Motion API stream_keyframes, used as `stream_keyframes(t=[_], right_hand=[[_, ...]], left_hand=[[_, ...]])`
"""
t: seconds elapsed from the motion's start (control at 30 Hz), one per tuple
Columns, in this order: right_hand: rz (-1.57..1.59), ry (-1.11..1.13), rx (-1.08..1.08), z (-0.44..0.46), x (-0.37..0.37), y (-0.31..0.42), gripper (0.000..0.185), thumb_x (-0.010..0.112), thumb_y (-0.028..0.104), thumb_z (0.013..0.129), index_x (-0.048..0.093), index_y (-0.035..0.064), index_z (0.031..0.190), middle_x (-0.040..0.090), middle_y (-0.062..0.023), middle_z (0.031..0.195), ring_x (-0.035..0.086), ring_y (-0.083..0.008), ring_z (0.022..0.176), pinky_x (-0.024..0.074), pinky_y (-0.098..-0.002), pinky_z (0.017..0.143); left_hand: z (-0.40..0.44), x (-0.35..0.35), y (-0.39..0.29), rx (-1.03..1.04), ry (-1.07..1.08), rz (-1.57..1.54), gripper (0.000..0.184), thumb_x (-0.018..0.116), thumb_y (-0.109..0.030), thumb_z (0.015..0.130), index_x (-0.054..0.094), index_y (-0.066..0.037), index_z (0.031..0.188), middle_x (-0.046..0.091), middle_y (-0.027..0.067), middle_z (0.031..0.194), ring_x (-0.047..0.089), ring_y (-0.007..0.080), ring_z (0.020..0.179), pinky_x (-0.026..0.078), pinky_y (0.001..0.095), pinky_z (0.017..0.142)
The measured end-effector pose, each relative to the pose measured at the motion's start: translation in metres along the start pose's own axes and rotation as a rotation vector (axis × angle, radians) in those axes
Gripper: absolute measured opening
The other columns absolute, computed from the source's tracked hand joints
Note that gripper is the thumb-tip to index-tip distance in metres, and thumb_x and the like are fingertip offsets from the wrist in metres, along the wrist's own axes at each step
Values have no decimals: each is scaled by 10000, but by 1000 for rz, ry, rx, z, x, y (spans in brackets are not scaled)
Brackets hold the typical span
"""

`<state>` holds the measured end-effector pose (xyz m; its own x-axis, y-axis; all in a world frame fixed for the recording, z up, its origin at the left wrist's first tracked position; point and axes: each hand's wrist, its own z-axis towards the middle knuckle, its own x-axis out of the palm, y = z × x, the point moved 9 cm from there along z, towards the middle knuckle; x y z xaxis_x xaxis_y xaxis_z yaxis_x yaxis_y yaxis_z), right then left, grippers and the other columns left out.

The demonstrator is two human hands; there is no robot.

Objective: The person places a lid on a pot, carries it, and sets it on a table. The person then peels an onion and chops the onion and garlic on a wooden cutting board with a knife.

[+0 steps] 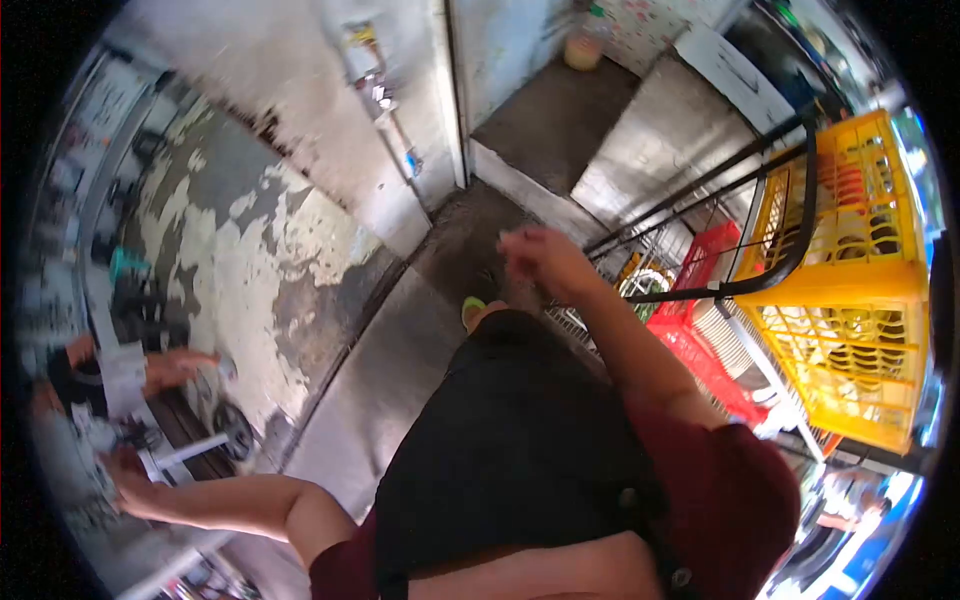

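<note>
My right hand (545, 262) is held out in front of my body, over the dark floor by the doorway. Its fingers look loosely bent and a little blurred, and I see nothing in them. Close to its right is the black metal frame (660, 296) of a rack, apart from the hand. My left hand (132, 485) reaches out to the far left, near a white bar (190, 453). Blur hides its fingers and whether it touches anything.
A yellow plastic crate (835, 290) sits high on the rack, above a red crate (690, 300) with stacked plates (722, 335). A peeling wall (270, 240) runs along the left. Ahead, a raised step (540, 195) crosses the doorway. Another person (850, 505) is at the lower right.
</note>
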<state>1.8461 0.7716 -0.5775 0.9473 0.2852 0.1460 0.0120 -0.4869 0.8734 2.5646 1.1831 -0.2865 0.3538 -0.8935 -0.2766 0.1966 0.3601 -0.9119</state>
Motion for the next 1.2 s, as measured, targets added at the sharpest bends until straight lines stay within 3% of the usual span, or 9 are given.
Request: stream_keyframes(t=[0.2, 0.3, 0.37, 0.53, 0.67, 0.73, 0.87, 1.1, 1.2], right_hand=[[338, -525, -561, 139, -98, 188, 175, 758, 196, 959, 724, 27, 991, 669, -42, 752, 614, -156, 676, 474, -313, 623], [187, -761, -1041, 90, -167, 332, 115, 739, 153, 975, 759, 45, 942, 695, -23, 787, 595, -133, 723, 463, -292, 688], [-339, -1097, -1192, 64, -247, 382, 145, 737, 150, 983, 791, 18, 1007, 753, -13, 884, 645, -101, 815, 505, -273, 782], [-1056, -1394, -508, 34, -410, 382, 494, 773, 436, 931, 784, 25, 1204, 783, -206, 1079, 759, -317, 974, 569, -398, 882], [-1204, -1598, 305, 17, -448, 325, 931, 788, 546, 882, 457, 16, 1573, 418, -363, 1579, 440, -504, 1453, 368, -535, 1213], [-934, -1597, 167, 19, -425, 317, 1025, 771, 557, 889, 344, -27, 1615, 347, -359, 1627, 307, -516, 1530, 238, -536, 1279], [-974, -1630, 126, 19, -421, 314, 1074, 768, 513, 902, 266, -146, 1586, 354, -420, 1585, 334, -545, 1500, 293, -542, 1255], [-1044, -1601, 345, 19, -407, 322, 1038, 735, 519, 933, 274, -156, 1572, 344, -409, 1585, 350, -538, 1482, 283, -571, 1245], [-1100, -1546, 374, 23, -409, 332, 1013, 733, 497, 939, 273, -147, 1570, 324, -394, 1596, 333, -533, 1488, 268, -593, 1244]], left_hand=[[-230, 118, -140, 676, -485, -1303, 745, 683, -252, 987, 279, -165, 1606, 684, 198, 1044, 715, 326, 760, 602, 455, 630], [-402, 210, -270, 1059, 385, -1395, 749, 656, -168, 1013, 220, -213, 1621, 682, 192, 1082, 686, 338, 831, 585, 512, 746], [-496, 258, -302, 823, 782, -1456, 654, 641, -174, 1022, 322, -260, 1587, 668, 143, 1130, 646, 317, 911, 543, 488, 796], [-612, 337, -350, 696, 1060, -1837, 881, 652, -185, 939, 179, -233, 1682, 460, 112, 1468, 571, 303, 1148, 568, 435, 808], [-682, 383, -419, 283, 1185, -2067, 525, 600, -213, 1014, 473, -218, 1523, 583, 71, 1376, 607, 305, 1079, 503, 482, 894], [-730, 421, -458, 119, 1248, -2105, 435, 574, -198, 1012, 538, -205, 1446, 631, 74, 1291, 619, 303, 1042, 500, 478, 863], [-850, 502, -509, -329, 1378, -2162, 313, 537, -184, 1012, 598, -183, 1319, 697, 92, 1069, 643, 288, 889, 493, 480, 765], [-1062, 628, -567, -456, 1364, -1569, 567, 705, 6, 844, 446, 59, 1346, 603, 118, 916, 612, 236, 826, 499, 406, 628], [-1075, 676, -667, -384, 1322, -1641, 476, 686, -32, 912, 494, 15, 1345, 604, 105, 943, 609, 234, 818, 495, 377, 691]])
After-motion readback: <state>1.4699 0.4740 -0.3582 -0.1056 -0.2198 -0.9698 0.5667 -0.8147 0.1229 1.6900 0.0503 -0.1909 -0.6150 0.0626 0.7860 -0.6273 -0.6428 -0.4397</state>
